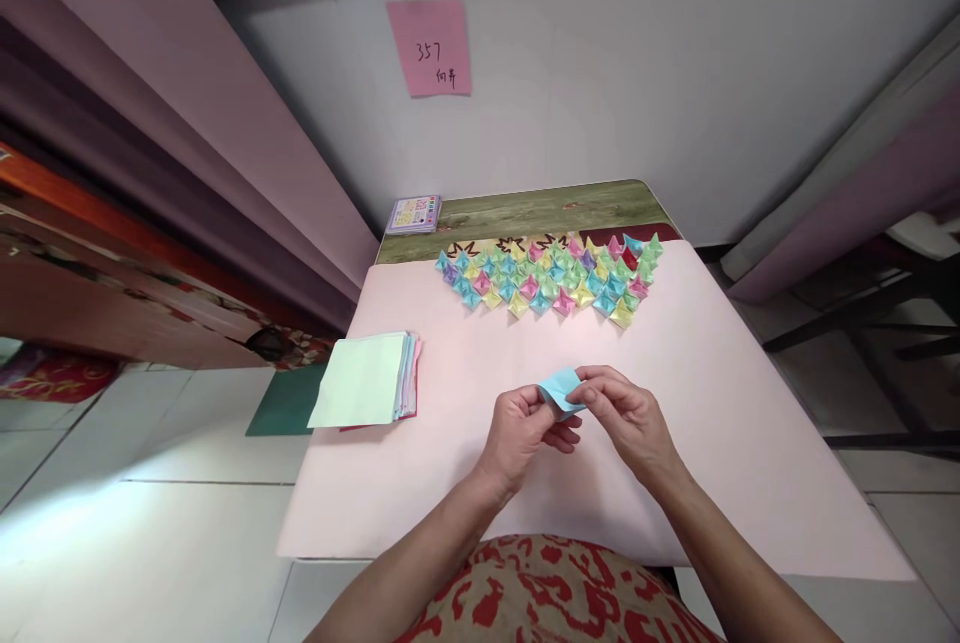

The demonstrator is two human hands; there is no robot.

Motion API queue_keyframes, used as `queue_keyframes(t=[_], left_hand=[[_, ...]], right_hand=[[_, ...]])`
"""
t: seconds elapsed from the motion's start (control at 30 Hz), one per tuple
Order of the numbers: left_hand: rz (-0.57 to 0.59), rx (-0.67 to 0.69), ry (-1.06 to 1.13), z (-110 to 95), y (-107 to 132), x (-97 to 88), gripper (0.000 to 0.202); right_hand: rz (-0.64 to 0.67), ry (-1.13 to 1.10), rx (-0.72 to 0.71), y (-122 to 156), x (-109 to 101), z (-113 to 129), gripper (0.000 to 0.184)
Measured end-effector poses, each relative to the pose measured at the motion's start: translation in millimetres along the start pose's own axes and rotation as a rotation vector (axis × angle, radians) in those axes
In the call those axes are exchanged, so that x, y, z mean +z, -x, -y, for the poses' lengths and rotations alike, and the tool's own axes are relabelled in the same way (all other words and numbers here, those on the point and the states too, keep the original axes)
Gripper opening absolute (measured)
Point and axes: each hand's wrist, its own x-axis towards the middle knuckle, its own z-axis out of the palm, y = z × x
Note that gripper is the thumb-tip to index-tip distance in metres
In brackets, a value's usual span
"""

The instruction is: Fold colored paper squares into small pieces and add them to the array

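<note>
A small folded piece of light blue paper (pixel 562 387) is held up between both hands, above the near middle of the table. My left hand (pixel 525 428) grips its lower left side between thumb and fingers. The thumb and fingertips of my right hand (pixel 624 413) pinch its right edge. Beyond the hands, several folded paper pieces (pixel 551 275) in blue, green, yellow, pink and purple stand close together in rows. To the left lies a stack of square paper sheets (pixel 360 381), pale green on top, with blue and pink edges showing below.
The table has a pale pink cover (pixel 720 403) and a wood-patterned strip (pixel 525 208) at its back. A small pile of printed cards (pixel 414 214) lies in the back left corner. On the wall, a pink note (pixel 430 47) reads 357. Dark furniture legs (pixel 862 313) stand at right.
</note>
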Motion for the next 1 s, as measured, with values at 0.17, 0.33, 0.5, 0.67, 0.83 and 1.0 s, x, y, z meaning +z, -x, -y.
queue_keyframes(t=[0.17,0.33,0.5,0.67,0.83,1.0], left_hand=[[0.042,0.052,-0.049,-2.2,4.0,1.6,0.036],[0.184,0.088,-0.007,-1.3,6.0,-3.3,0.036],[0.136,0.138,-0.007,0.4,3.0,-2.9,0.034],[0.102,0.207,-0.015,-3.0,3.0,0.0,0.027],[0.042,0.209,-0.062,-3.7,3.3,1.0,0.027],[-0.064,0.337,-0.289,-6.8,0.6,-6.2,0.029]], right_hand=[[0.014,-0.008,0.114,1.6,1.5,0.1,0.019],[-0.002,0.08,0.082,2.8,-1.9,4.7,0.019],[-0.022,0.213,-0.083,3.0,-1.1,8.5,0.023],[-0.043,0.237,-0.158,5.1,-0.2,4.1,0.023],[-0.068,0.253,-0.15,4.9,-1.9,3.1,0.016],[-0.004,0.222,-0.031,3.7,-2.1,2.5,0.019]])
